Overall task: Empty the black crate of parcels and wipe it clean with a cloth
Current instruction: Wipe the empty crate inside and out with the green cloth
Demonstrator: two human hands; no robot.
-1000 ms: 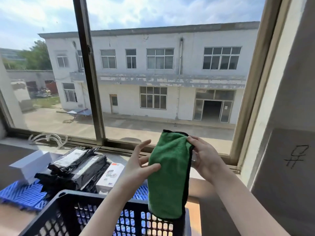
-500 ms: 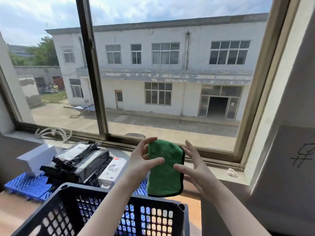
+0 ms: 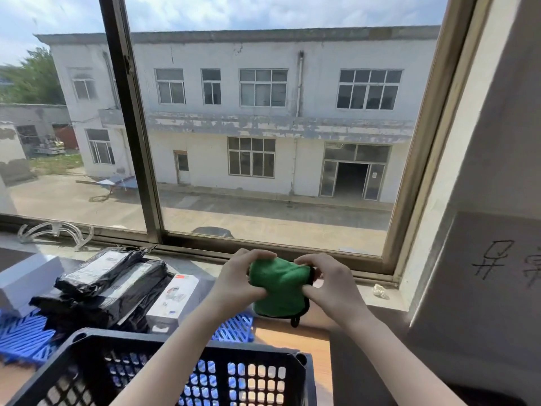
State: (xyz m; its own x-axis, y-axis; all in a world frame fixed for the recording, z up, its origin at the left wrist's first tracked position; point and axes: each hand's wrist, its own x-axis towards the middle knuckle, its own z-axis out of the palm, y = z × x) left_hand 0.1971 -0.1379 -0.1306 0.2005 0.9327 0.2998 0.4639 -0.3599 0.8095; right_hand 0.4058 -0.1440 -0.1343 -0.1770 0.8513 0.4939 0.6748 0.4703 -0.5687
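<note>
A green cloth [image 3: 279, 288] with black edging is bunched up between both hands, held in the air above the far rim of the black crate [image 3: 251, 351]. My left hand [image 3: 238, 284] grips its left side with curled fingers. My right hand [image 3: 328, 288] pinches its right side. The crate's perforated wall fills the bottom of the view; its inside is mostly hidden by my arms. Black plastic parcels [image 3: 108, 285] and a white carton [image 3: 175, 300] lie stacked to the left, outside the crate.
A blue slatted pallet [image 3: 26, 332] lies under the parcels. A white box [image 3: 26, 276] sits at far left. The window sill [image 3: 377, 300] holds a crumpled white scrap [image 3: 380, 290]; a grey marked board [image 3: 483, 288] stands at right.
The cloth hung long and unfolded from my right hand; both hands have since gathered it into a compact bunch and lowered it slightly.
</note>
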